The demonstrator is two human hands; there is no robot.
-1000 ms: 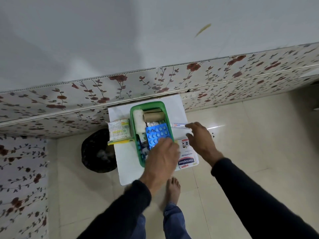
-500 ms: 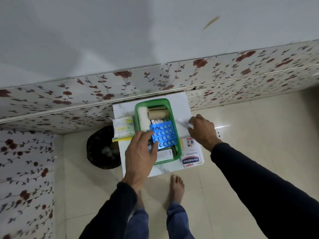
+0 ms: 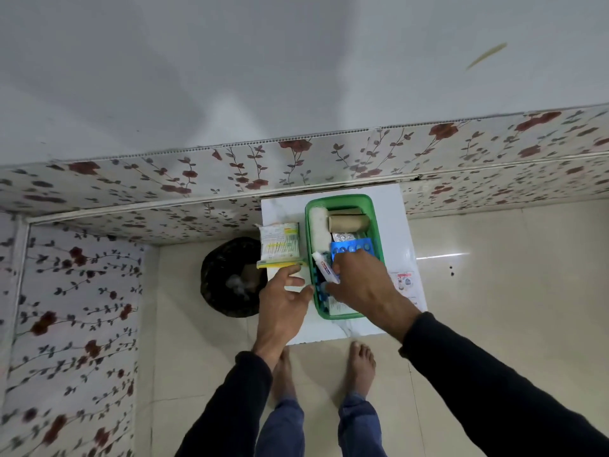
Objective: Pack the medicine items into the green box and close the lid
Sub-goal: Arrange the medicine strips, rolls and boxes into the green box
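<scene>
The green box (image 3: 341, 200) stands open on a small white table (image 3: 395, 206). Inside lie a white gauze roll (image 3: 320, 229), a brown bandage roll (image 3: 348, 222), a silver blister strip (image 3: 342, 237) and a blue pill strip (image 3: 351, 248). My right hand (image 3: 362, 285) reaches over the box, shut on a white ointment tube (image 3: 324, 267) that points into the box's left side. My left hand (image 3: 285, 300) rests open against the box's left wall, fingers by a yellow-green packet (image 3: 279, 245) lying left of the box. A plaster box (image 3: 406, 285) lies right of the box, partly hidden by my right wrist.
A black bin (image 3: 230, 275) stands on the floor left of the table. A flowered wall panel (image 3: 296, 159) runs right behind the table. My bare feet (image 3: 362, 364) are at the table's front edge. The tiled floor (image 3: 494, 275) extends to the right.
My right hand picked up the ointment tube from the table right of the box and carried it left over the box. My left hand left the blue pill strip and moved to the box's left side.
</scene>
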